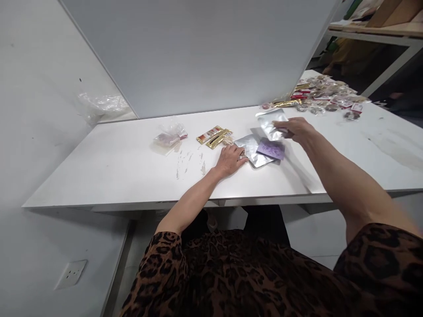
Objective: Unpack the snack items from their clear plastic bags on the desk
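Observation:
My right hand (pixel 295 128) is closed on a silver foil pouch (pixel 271 121), pinched at its right end and raised above the table. My left hand (pixel 228 160) rests on the tabletop with its fingers curled over a small clear packet (pixel 243 154), mostly hidden beneath them. Just right of those fingers lies another silver foil pouch (pixel 248 145). A purple patterned packet (pixel 271 149) partly covers it. Beyond my left hand are two gold-edged packets, a printed one (pixel 209 134) and a narrow gold sachet (pixel 218 139), with a clear wrapped item (pixel 228 139) beside them.
Clear plastic bags (pixel 170 136) lie on the white table (pixel 109 163) to the left. A heap of small wrapped packets (pixel 325 94) covers the far right, with a gold strip packet (pixel 287 104) at its near side. A grey panel (pixel 211 57) stands behind the table.

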Tool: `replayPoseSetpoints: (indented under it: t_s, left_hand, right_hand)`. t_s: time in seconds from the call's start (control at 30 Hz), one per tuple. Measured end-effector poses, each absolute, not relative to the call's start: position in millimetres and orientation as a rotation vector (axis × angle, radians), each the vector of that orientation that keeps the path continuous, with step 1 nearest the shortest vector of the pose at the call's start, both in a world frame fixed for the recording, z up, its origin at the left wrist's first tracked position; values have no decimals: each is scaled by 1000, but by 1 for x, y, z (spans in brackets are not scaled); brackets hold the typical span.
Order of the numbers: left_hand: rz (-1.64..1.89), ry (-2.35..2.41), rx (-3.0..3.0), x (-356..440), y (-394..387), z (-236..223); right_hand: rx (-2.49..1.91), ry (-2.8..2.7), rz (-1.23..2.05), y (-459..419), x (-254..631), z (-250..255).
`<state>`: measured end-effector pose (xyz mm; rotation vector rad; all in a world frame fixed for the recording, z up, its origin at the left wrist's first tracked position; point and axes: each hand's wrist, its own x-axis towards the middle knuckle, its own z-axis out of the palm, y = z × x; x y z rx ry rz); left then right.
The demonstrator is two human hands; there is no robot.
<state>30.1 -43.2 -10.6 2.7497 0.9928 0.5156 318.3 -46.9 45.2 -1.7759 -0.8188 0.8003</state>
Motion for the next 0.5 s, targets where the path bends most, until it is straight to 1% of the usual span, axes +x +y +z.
replayPoseSetpoints:
  t_s: [0.07, 0.27, 0.37, 0.5]
  left_hand:
    - [514, 981, 2750, 30, -44, -10]
    - [520, 950, 2769, 32, -42, -11]
    - [532, 920, 2788, 33, -40, -13]
    - [541, 897, 2793, 32, -39, -15]
  right_hand:
    - [-1806, -714, 785, -69, 323, 49]
    - [-1888, -446, 926, -138, 322, 38]
    - [-1827, -437, 954, -144, 306, 35]
    - [-1755, -442, 981, -126, 280, 35]
